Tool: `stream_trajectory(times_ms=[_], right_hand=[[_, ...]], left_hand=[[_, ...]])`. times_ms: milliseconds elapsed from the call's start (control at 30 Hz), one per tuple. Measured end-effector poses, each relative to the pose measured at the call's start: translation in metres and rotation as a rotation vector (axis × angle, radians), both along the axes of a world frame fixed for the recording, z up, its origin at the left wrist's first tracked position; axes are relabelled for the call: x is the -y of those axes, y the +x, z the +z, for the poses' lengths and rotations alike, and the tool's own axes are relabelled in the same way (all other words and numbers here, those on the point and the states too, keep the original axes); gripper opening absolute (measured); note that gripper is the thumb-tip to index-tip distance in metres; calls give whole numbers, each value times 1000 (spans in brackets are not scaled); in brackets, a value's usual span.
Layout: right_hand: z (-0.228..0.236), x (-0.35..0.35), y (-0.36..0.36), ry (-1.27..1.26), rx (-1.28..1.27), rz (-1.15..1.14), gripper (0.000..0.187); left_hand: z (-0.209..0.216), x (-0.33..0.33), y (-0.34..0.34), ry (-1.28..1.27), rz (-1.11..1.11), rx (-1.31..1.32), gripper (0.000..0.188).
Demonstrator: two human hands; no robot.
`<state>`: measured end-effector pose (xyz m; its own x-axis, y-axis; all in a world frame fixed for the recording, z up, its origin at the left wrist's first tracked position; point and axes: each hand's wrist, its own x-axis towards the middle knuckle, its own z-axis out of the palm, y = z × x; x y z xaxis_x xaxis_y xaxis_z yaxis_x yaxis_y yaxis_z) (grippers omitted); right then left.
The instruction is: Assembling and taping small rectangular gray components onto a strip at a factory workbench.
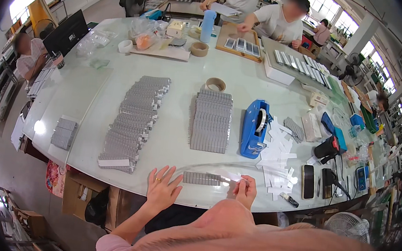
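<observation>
A short grey segmented strip (201, 179) is laid crosswise at the near edge of a broad, glossy, pale-green table (178, 80), between the two hands. The left hand (163, 189), on which a gold-coloured ring is worn, is placed just beside the strip's left end; its fingers are spread and released, and nothing is grasped by them. By the right hand (246, 190), beyond the strip's right end, a thin white slip (231, 175) is pinched between thumb and forefinger; how the remaining fingers are curled cannot be told clearly.

Farther in, a neat column of grey segmented pieces (211, 121) is arranged at the middle of the table, with a tan tape roll (215, 84) set at its far end. To the left, a longer, uneven column of similar grey pieces (131, 119) is spread, and a small grey bundle (64, 133) is placed near the left edge. Right of the middle column, a blue plastic tape dispenser (253, 130) is stood, and loose white paper strips (275, 157) are heaped beside it. A black phone (308, 181) is laid farther right. At the far side, a shallow wooden tray (226, 32) is reached over by a seated co-worker (281, 24).
</observation>
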<state>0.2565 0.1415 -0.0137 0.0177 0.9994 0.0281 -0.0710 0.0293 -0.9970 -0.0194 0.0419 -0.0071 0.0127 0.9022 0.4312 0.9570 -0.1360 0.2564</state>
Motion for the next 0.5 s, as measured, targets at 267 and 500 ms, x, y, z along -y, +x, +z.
stream_trajectory(times_ms=[267,500], right_hand=[[4,0,-2,-2,13,9,13],[4,-3,-2,5,30,29,13]], left_hand=[[4,1,0,16,-7,5,34],[13,0,1,-10,-2,51,34]])
